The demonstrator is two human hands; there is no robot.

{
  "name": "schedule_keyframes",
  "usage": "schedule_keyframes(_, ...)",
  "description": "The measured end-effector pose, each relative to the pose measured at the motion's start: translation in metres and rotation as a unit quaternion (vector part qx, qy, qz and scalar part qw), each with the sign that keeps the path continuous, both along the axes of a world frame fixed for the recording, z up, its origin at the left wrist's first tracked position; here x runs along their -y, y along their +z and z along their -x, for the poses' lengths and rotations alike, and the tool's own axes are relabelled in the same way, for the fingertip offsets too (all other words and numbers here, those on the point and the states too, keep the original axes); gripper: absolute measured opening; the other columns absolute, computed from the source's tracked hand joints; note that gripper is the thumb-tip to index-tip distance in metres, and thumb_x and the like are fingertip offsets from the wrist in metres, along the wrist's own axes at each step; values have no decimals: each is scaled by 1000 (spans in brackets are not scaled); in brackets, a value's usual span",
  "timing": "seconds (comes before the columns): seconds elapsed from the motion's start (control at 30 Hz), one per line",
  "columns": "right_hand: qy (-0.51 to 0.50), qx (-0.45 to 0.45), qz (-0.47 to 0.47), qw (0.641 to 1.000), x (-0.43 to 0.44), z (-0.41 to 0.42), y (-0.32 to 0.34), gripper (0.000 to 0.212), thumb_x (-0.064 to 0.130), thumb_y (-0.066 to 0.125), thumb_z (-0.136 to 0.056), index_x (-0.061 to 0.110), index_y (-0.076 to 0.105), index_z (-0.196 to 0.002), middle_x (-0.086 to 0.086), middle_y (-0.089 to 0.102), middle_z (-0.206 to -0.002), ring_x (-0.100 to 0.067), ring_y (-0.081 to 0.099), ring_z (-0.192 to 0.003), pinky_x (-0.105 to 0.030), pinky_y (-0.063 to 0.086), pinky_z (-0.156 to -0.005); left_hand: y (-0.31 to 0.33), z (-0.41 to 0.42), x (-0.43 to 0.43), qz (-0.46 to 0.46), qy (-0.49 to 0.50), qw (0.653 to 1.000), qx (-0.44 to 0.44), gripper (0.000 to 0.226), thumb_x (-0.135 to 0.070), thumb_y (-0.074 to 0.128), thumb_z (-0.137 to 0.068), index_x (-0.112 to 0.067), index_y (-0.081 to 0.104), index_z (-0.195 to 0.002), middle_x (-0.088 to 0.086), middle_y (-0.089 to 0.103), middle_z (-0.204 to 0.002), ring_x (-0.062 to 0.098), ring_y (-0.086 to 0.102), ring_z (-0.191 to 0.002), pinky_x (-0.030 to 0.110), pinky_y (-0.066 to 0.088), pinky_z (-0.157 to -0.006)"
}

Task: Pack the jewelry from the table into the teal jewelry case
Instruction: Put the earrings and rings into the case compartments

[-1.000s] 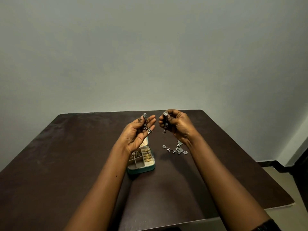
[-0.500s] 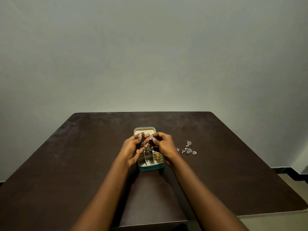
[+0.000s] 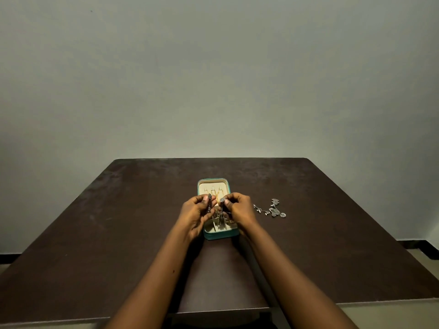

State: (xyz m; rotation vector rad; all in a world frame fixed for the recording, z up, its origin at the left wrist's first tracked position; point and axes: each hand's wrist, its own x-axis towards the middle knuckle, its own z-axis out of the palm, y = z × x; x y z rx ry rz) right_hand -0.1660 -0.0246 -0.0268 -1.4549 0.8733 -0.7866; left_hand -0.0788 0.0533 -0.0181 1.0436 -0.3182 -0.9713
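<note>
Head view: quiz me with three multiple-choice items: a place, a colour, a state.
1. Where does the silver necklace lie?
A. On the table, right of the jewelry case.
B. Inside the case.
C. On the floor.
2. What colour is the case's outer wall?
A. Red.
B. Teal.
C. Black.
3. What state is the case in?
A. Zipped shut.
B. Open.
C. Upside down.
1 A: it lies on bare tabletop. 2 B: its front wall shows teal. 3 B: cream compartments show between the left hand and right hand, each pinching an earring.
</note>
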Motion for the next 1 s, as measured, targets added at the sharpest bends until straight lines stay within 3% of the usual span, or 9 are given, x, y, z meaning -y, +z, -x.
schedule_keyframes(0.2, -7, -64, -5, 998, 4, -1, -4, 30, -1, 50, -92, 15, 55, -67, -4, 58, -69, -10, 56, -59, -15, 49, -44, 1, 1, 5, -23, 5, 999, 39, 18, 0, 42, -96, -7, 55, -86, 6, 63, -89, 12, 60, -82, 18, 52, -65)
schedule_keyframes(0.33, -25, -162, 71, 984, 2, 1, -5, 16, 2, 56, -89, 5, 67, -79, -9, 64, -76, -4, 56, -49, -9, 45, -44, -1, 3, 6, -41, -1, 999, 34, 18, 0, 43, -96, -5, 56, -85, 7, 62, -86, 12, 60, -78, 16, 53, -56)
schedule_keyframes(0.37, -28, -196, 117, 973, 1, 3, -5, 12, 4, 57, -88, 2, 70, -87, -11, 67, -82, -4, 60, -53, -7, 44, -47, -1, 3, 7, -44, -5, 998, 36, 18, 0, 43, -96, -5, 56, -85, 7, 62, -85, 13, 59, -77, 17, 54, -57)
schedule_keyframes(0.43, -29, -248, 199, 947, -1, 5, -3, 16, 7, 60, -87, 3, 71, -97, -12, 71, -99, -15, 67, -82, -16, 47, -68, -3, 3, 7, -50, -7, 998, 43, 19, 0, 43, -96, -6, 56, -83, 7, 62, -85, 13, 59, -76, 20, 53, -63)
schedule_keyframes(0.5, -23, -271, 228, 935, -5, 6, -2, 18, 9, 60, -87, 5, 71, -100, -12, 70, -107, -23, 64, -101, -23, 45, -82, -3, 3, 8, -56, -5, 997, 52, 20, -1, 43, -96, -7, 56, -82, 7, 62, -85, 13, 59, -76, 22, 51, -67)
schedule_keyframes(0.77, 6, -326, 316, 891, -9, 8, -9, 21, 5, 61, -85, 3, 71, -103, -15, 55, -118, -27, 56, -108, -23, 40, -87, -11, 1, 8, -86, -8, 992, 93, 13, -3, 47, -95, -4, 59, -88, 6, 63, -84, 12, 59, -75, 23, 49, -68)
schedule_keyframes(0.87, 21, -341, 333, 879, -9, 11, -13, 21, 3, 61, -84, 1, 70, -103, -16, 51, -119, -28, 54, -110, -25, 41, -89, -11, 2, 9, -105, -2, 984, 141, 14, 0, 53, -91, 7, 62, -99, 11, 63, -82, 19, 58, -75, 33, 51, -75)
schedule_keyframes(0.93, 25, -348, 338, 874, -9, 11, -15, 22, 1, 62, -83, -1, 69, -104, -16, 51, -119, -27, 54, -110, -25, 42, -89, -10, 2, 9, -112, -8, 980, 165, 11, 2, 56, -89, 6, 64, -94, 14, 64, -85, 24, 60, -81, 39, 52, -81)
schedule_keyframes(1.0, 21, -344, 336, 877, -9, 13, -14, 23, 0, 62, -82, -1, 70, -103, -15, 52, -118, -26, 54, -109, -22, 41, -84, -9, 2, 8, -119, -20, 974, 190, 12, 3, 58, -87, 7, 65, -96, 11, 64, -81, 22, 60, -80, 35, 52, -79)
